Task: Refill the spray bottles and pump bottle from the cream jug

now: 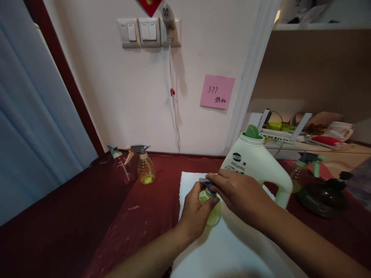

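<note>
White cloth (232,247), nearest, spread on red table (139,216). On it: small spray bottle (213,216), yellowish liquid; likely light, smooth, slippery; best held round the body. Left hand (195,214), grip closed on body. Right hand (239,193), grip closed over grey sprayer head. Behind, touching: white detergent jug (257,166).

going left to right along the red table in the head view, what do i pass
clear spray bottle → amber spray bottle → left hand gripping a small yellow bottle → right hand on its cap → white jug → dark glass pot
</note>
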Demonstrator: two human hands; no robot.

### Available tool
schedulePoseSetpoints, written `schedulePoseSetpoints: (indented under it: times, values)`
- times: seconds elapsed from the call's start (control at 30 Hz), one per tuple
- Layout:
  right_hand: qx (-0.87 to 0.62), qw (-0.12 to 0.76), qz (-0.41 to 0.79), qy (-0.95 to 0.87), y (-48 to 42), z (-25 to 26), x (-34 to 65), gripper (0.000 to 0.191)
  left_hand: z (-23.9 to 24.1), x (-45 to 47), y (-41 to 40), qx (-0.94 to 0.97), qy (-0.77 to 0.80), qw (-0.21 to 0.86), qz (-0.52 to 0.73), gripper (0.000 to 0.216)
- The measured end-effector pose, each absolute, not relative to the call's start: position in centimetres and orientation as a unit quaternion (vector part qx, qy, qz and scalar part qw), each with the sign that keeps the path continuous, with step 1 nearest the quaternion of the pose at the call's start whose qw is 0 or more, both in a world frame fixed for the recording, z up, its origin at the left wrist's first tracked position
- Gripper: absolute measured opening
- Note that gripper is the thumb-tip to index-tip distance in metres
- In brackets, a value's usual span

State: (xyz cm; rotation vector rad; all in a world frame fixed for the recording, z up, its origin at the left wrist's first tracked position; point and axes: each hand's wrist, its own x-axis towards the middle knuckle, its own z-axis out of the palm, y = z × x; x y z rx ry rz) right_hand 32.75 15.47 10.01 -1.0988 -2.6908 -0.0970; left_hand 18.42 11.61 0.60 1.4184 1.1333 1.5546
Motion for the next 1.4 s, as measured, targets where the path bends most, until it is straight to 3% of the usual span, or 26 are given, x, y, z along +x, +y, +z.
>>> schedulePoseSetpoints:
  times: [0.5,0.73,1.17,1.4]
  values:
    - [-0.425,0.091,-0.051,-0.899,14.2,10.8,31.7,0.026,0.7,18.4,11.8,0.547,0.449,0.375,0.599,0.026]
    - [-0.436,0.102,-0.048,-0.893,14.4,10.2,31.7,0.026,0.9,18.9,11.8,0.502,0.464,0.379,0.624,0.040]
    - [-0.436,0.106,-0.044,-0.893,14.6,9.8,32.0,0.027,1.3,18.4,11.8,0.554,0.479,0.327,0.597,0.013]
    - [-0.436,0.116,-0.042,-0.891,14.4,9.9,32.1,0.027,1.4,18.7,11.6,0.564,0.460,0.344,0.593,0.022]
